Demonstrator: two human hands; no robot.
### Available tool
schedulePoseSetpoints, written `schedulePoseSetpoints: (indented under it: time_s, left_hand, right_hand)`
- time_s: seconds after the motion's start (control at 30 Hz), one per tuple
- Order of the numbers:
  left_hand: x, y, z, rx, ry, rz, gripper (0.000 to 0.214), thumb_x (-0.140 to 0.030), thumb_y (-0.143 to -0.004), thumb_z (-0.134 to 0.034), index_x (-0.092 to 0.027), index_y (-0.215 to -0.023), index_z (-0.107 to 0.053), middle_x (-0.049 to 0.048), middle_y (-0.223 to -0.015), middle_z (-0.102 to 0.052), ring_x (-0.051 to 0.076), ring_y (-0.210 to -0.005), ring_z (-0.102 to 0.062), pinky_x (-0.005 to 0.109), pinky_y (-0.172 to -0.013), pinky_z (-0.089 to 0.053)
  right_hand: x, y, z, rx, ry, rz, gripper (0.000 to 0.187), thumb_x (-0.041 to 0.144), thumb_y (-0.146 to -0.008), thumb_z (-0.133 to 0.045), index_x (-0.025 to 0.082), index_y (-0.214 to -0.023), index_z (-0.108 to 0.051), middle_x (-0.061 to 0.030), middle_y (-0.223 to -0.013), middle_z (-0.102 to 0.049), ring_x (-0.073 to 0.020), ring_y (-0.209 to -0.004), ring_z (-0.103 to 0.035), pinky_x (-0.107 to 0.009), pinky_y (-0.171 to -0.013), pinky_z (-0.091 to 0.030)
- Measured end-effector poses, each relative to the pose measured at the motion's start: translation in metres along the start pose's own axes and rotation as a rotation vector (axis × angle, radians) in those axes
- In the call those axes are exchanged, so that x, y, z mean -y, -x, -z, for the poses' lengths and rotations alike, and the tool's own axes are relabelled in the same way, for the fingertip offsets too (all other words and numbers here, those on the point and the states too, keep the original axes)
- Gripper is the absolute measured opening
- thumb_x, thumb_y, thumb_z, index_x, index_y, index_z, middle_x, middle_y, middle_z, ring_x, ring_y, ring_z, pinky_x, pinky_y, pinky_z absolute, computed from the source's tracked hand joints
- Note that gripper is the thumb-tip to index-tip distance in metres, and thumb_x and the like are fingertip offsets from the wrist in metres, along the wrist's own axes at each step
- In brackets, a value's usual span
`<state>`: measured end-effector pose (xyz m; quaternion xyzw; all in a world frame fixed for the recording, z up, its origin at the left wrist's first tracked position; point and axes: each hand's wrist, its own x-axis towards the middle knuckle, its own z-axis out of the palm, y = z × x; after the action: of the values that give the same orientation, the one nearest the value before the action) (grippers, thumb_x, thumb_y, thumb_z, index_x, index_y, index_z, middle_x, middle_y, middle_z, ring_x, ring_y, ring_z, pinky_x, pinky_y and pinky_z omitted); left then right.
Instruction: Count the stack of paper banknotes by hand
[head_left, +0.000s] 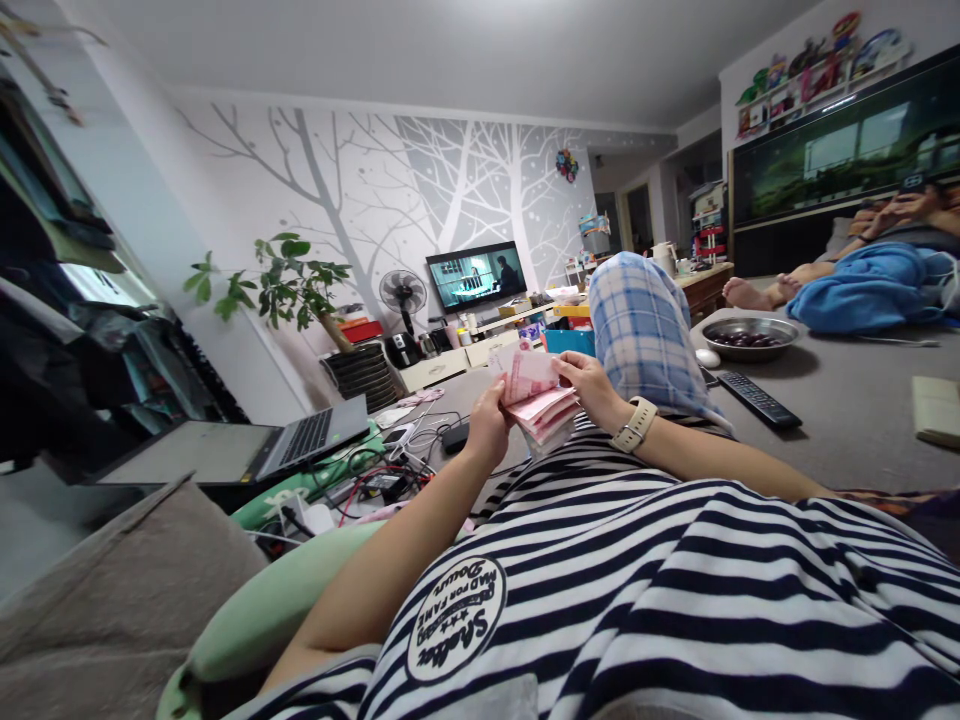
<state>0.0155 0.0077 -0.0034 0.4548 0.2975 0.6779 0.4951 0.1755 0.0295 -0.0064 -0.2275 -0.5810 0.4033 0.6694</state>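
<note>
**Desk:** What sits nearest the fingers on your feed?

**Me:** I see the left hand (487, 425) and the right hand (592, 390) meeting above a striped shirt (675, 580). Both sets of fingers are closed on a stack of pink banknotes (536, 400). The left fingers clamp its lower edge. The right fingers pinch the upper notes, which fan upward. A pale watch (634, 425) sits on the wrist just behind the right fingers.

**Desk:** Any containers?

**Me:** Two. To the right of the right fingers and farther out I see a black remote (759, 400). Past that is a steel bowl (754, 325) with dark round fruit lying across its bottom. Beyond the notes, beside a raised knee in blue check (641, 330), stands a teal box (568, 342). I cannot tell what is in it.

**Desk:** And on the other side?

**Me:** To the left of the left fingers there is a tangle of cables (375, 480), then an open laptop (247, 450). Farther off, straight past the fingers, I see a fan (403, 293) and a lit television (476, 275) against the wall, with a leafy plant (277, 285) to their left. Far to the right another person (870, 285) lies stretched out in blue.
</note>
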Motion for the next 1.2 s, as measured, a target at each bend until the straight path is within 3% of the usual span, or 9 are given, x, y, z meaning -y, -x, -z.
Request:
schedulePoseSetpoints:
  time_s: [0.73,1.2]
  left_hand:
    - [-0.0002,0.0009,0.0001,-0.033,-0.009,0.005,0.020,-0.023,-0.082,-0.056,-0.016,-0.095,-0.069,0.0056,-0.096,-0.074,0.020,-0.089,-0.069,0.029,-0.075,-0.053]
    - [0.0017,-0.0003,0.0019,0.005,-0.028,-0.010,0.021,-0.026,-0.080,-0.057,-0.017,-0.095,-0.069,0.0038,-0.093,-0.073,0.018,-0.084,-0.066,0.025,-0.070,-0.050]
  right_hand:
    - [-0.0010,0.0005,-0.0002,-0.002,-0.005,-0.002,0.038,0.056,-0.069,-0.068,0.021,-0.064,-0.055,0.0038,-0.058,-0.044,-0.0112,-0.054,-0.035,-0.028,-0.053,-0.025]
    - [0.0008,0.0000,-0.0009,-0.007,-0.049,-0.018,0.037,0.055,-0.067,-0.070,0.019,-0.067,-0.059,0.0037,-0.057,-0.047,-0.0102,-0.053,-0.037,-0.026,-0.052,-0.025]
